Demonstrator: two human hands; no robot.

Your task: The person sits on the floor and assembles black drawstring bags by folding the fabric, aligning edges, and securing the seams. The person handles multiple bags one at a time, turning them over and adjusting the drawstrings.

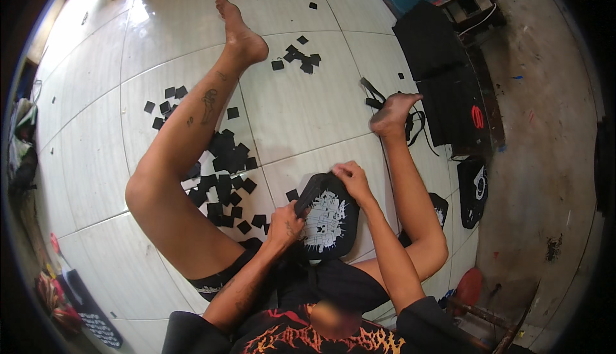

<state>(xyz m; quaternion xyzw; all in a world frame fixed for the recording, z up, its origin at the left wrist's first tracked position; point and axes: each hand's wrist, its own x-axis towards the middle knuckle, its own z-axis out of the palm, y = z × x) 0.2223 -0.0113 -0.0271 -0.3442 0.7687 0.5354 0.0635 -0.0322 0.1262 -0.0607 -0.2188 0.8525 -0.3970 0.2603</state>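
Note:
A black bag [328, 220] with rounded corners and a white print on its front stands tilted between my thighs. My left hand [286, 226] is closed on its left side, with the fingers partly hidden by the edge. At the bag's upper right corner my right hand [351, 179] is closed, its fingertips pinched at the rim. Whatever small part lies between those fingertips is too small to make out. Several black square pieces [230, 155] lie in a loose pile left of the bag, and a single square [292, 194] rests just beside it.
More black squares [301, 56] are scattered farther off, between my feet. Black straps [417, 126] lie by my right foot. Another black printed piece [473, 190] is at the right, below a black panel [436, 65]. A dark sandal-like item [90, 309] sits at the lower left.

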